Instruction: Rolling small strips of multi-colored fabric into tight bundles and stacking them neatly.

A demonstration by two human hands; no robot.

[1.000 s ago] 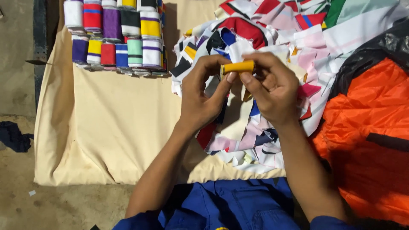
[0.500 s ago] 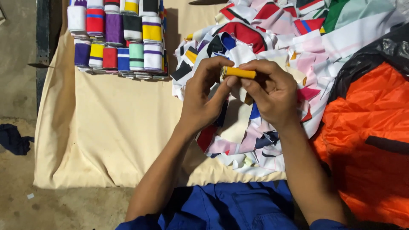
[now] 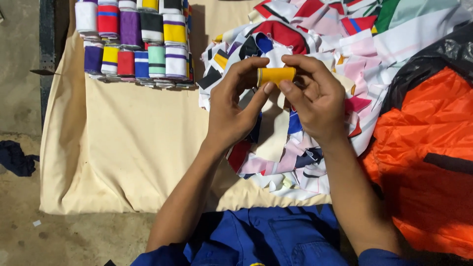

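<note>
Both my hands hold a small yellow-orange roll of fabric [image 3: 276, 75] above a heap of coloured cloth strips [image 3: 325, 44]. My left hand [image 3: 235, 106] grips its left end with thumb and fingers. On the roll's right end, my right hand [image 3: 315, 98] closes from above and below. The roll lies level between the two hands.
Rows of rolled striped fabric bands [image 3: 133, 42] stand at the far left on a cream cloth [image 3: 128, 148] spread over the ground. An orange fabric bundle [image 3: 428, 162] with black plastic [image 3: 433, 64] lies at the right. A dark rag [image 3: 17, 157] rests on the floor at left.
The hands and the yellow roll have shifted slightly lower in view between frames; the fingers keep working around the roll. The view moved a little.
</note>
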